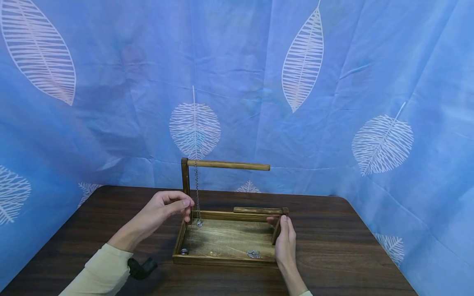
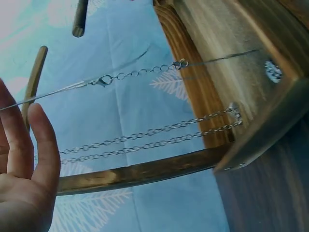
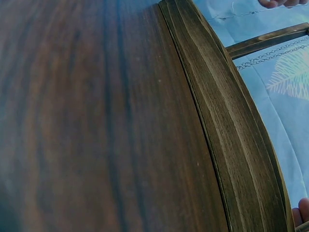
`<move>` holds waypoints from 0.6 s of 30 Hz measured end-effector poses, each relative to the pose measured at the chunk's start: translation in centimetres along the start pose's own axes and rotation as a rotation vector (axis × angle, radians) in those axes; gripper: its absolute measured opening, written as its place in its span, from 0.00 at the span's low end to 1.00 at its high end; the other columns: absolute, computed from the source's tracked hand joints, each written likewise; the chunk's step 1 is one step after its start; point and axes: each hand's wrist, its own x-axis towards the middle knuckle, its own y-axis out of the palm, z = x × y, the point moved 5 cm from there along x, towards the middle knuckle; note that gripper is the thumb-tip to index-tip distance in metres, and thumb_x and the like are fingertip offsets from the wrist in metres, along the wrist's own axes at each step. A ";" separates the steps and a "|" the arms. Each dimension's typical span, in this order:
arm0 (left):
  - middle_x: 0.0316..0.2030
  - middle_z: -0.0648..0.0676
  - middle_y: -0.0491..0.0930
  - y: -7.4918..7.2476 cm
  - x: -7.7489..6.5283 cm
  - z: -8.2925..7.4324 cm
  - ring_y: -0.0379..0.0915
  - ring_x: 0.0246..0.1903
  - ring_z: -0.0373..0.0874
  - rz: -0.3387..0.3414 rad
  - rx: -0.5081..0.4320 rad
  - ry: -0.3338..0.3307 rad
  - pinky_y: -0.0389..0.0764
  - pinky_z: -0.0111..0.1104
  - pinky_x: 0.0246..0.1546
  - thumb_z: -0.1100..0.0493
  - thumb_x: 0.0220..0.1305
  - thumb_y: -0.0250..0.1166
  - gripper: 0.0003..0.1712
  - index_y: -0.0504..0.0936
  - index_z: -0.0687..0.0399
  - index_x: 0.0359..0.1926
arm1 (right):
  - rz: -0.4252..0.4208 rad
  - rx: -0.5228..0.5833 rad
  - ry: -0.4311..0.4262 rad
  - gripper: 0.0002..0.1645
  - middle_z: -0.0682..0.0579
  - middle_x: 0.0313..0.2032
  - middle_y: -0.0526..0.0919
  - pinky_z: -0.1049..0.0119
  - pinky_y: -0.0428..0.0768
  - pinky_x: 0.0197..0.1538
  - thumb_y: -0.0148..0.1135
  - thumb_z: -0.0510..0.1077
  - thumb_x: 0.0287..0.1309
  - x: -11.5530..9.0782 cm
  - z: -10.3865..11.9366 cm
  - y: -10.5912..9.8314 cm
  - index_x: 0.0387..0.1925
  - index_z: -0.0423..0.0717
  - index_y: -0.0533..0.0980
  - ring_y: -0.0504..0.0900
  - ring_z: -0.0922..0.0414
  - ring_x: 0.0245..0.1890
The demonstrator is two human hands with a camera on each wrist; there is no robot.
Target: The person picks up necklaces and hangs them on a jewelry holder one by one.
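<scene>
My left hand [image 1: 168,209] pinches a thin silver necklace [image 2: 140,73] beside the tall post [image 1: 185,176] of a wooden jewelry stand. Its lobster clasp [image 2: 102,80] and extension links stretch from the fingers down toward the tray [image 1: 226,260]. A thicker chain necklace [image 1: 197,185] hangs doubled over the tall bar [image 1: 229,165], its pendant [image 1: 199,223] low by the tray's back left. At the stand's right side, my right hand [image 1: 286,242] grips the short post [image 1: 276,232], thumb near its top. The right wrist view mostly shows the tray's outer side wall [image 3: 227,116].
Inside the tray lie a silver chain pile [image 1: 253,254], a small gold-coloured piece [image 1: 212,253] and a round dark silver item [image 1: 184,251]. A short bar [image 1: 257,210] extends left from the short post. Behind the dark wooden table [image 1: 333,246] hangs a blue leaf-patterned curtain [image 1: 237,61].
</scene>
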 end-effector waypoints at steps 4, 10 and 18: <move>0.36 0.59 0.80 0.0 0.1 -0.7 0.79 0.30 0.49 -0.021 0.009 0.013 0.84 0.46 0.40 0.56 0.76 0.59 0.14 0.83 0.64 0.49 | -0.008 0.010 0.002 0.35 0.39 0.52 0.81 0.55 0.68 0.64 0.28 0.59 0.81 0.0 0.0 0.0 0.57 0.36 0.73 0.75 0.49 0.59; 0.33 0.60 0.78 0.2 0.4 -1.8 0.77 0.26 0.49 -0.040 0.000 0.028 0.84 0.44 0.38 0.56 0.76 0.59 0.16 0.82 0.66 0.52 | -0.011 0.014 -0.006 0.35 0.39 0.51 0.81 0.57 0.68 0.63 0.28 0.58 0.81 0.0 -0.1 -0.1 0.56 0.36 0.73 0.75 0.49 0.58; 0.38 0.60 0.78 0.4 0.8 -3.4 0.75 0.25 0.48 -0.080 -0.003 0.037 0.84 0.44 0.33 0.55 0.76 0.59 0.19 0.80 0.65 0.57 | -0.005 0.013 -0.010 0.34 0.39 0.52 0.81 0.56 0.68 0.64 0.28 0.58 0.81 0.1 -0.2 -0.1 0.57 0.37 0.73 0.74 0.50 0.59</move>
